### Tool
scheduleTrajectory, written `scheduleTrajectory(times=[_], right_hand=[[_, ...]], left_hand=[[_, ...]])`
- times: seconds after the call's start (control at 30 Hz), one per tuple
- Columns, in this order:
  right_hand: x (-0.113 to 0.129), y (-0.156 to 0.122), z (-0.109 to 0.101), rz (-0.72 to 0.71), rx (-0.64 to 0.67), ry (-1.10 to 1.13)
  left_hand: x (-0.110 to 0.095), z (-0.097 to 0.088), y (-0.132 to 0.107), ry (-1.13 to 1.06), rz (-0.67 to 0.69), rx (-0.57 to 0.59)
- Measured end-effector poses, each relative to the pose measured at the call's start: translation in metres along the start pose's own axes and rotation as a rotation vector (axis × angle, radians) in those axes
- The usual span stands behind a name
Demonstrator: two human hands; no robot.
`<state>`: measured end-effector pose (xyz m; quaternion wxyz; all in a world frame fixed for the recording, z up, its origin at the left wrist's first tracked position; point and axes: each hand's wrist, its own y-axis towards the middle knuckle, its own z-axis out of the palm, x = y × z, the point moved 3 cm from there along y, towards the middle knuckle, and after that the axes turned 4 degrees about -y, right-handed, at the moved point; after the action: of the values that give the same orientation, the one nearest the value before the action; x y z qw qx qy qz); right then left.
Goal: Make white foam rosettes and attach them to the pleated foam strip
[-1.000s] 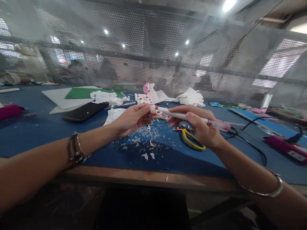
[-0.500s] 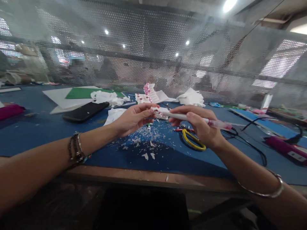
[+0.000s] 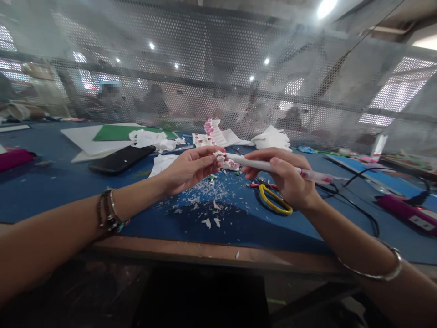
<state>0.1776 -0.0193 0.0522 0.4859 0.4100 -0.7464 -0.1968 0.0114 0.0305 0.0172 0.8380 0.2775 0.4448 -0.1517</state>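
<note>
My left hand [image 3: 194, 169] pinches a small white paper piece with red marks [image 3: 220, 156] between thumb and fingertips. My right hand [image 3: 287, 175] is closed around a white glue pen [image 3: 257, 164], its tip pointing left at the paper piece. The pen's rear is translucent and pinkish, and a thin clear stick juts from its back. Whether the tip touches the paper I cannot tell. Below the hands lie many white paper scraps [image 3: 194, 199] on the blue tabletop [image 3: 143, 218]. Scissors with yellow handles [image 3: 273, 200] rest under my right hand.
A black phone [image 3: 121, 159], a green sheet [image 3: 116, 132] and crumpled white paper [image 3: 150, 138] lie at left. Behind the hands stand pink-patterned paper strips [image 3: 211, 130] and a stack of white pieces [image 3: 272, 138]. A purple power strip [image 3: 406, 213] and black cables [image 3: 370, 212] lie right. Perforated mesh [image 3: 211, 59] rises behind.
The glue pen and my right hand have shifted slightly right. The paper piece in my left hand has turned a little. The other things lie as before.
</note>
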Motion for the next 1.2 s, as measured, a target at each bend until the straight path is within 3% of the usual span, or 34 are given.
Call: scheduleTrajectory(times=[0.47,0.9,1.2], right_hand=[[-0.0035,0.0001,0.0011,0.008,-0.004,0.087],[-0.0002,-0.0001,0.0011,-0.019,0.000,-0.057],[0.0013,0.0001,0.0018,-0.032,0.008,-0.038]], left_hand=[[-0.0011,0.0025,0.0002,-0.048,-0.006,-0.043],[-0.0013,0.0020,0.0004,-0.075,0.005,-0.013],[0.0000,0.0038,0.0012,-0.016,0.004,-0.001]])
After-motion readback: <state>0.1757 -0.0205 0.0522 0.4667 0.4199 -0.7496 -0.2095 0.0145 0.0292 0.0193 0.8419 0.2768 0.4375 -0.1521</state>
